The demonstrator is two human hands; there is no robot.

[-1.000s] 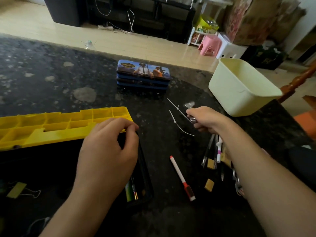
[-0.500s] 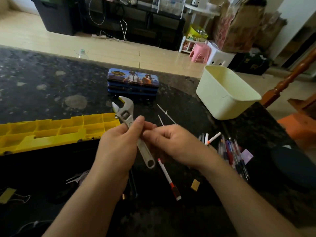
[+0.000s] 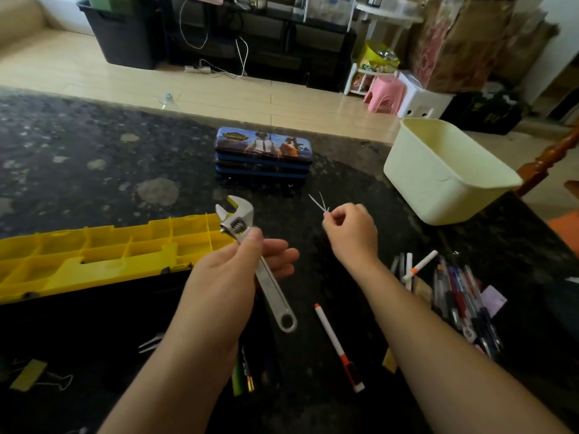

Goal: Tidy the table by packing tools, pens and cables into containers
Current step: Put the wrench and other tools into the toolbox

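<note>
Worktop (image 3: pixel 78 158) of dark speckled stone carries a yellow organiser tray (image 3: pixel 94 249), pencil tin (image 3: pixel 263 151), cream tub (image 3: pixel 432 195) and loose pens (image 3: pixel 463 296); tiled floor (image 3: pixel 219 95) beyond. Our left hand (image 3: pixel 232 277) grips the wrench (image 3: pixel 272 292) mid-handle, head raised; our right hand (image 3: pixel 351 236) pinches 2 cable ties (image 3: pixel 317 203).

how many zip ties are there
2. Both zip ties are pinched in the right hand, above the table, with their white tips sticking out past the fingers. More could be hidden in the fist or among the pens.
</note>
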